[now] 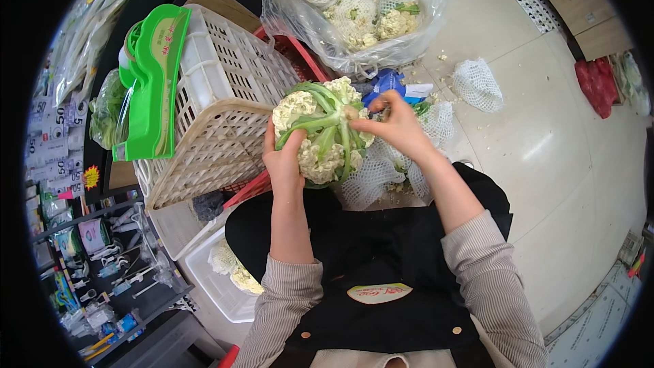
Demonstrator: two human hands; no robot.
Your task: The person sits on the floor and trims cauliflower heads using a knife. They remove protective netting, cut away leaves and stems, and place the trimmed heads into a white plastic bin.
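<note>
A cauliflower head [327,135], its green leaf ribs and cut stem turned up, is held in front of my apron. My left hand [286,151] grips it from the left side, thumb pressed over a leaf rib. Over the stem's right side is my right hand [396,122], thumb and fingers apart. The thumb tip looks close to the stem; contact is hard to tell. White foam net sleeves [375,176] lie below on the floor among leaf scraps and crumbs.
A large clear plastic bag [426,36] contains several netted cauliflowers [352,15]. At left stands a white plastic crate [214,148] with a green tape dispenser [156,82] on it. A white bin [219,286] holds more cauliflower. Another foam net [477,84] lies on the tiles.
</note>
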